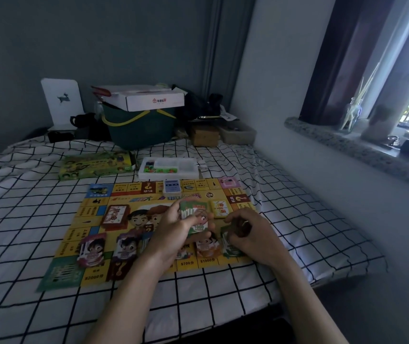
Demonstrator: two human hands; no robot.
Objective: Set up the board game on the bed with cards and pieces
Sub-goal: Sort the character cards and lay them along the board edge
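My left hand grips a card stack, my right hand pinches green cards, above the game board on the checked bed near a windowsill.

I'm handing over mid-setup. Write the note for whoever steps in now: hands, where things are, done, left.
Left hand grips a green stack of play money above the board.
Right hand pinches more green notes at the board's near right edge.
Done: board unfolded on the bed; card decks and money piles laid on it.
Left: finish sorting the money; pieces are in the white tray beyond the board.
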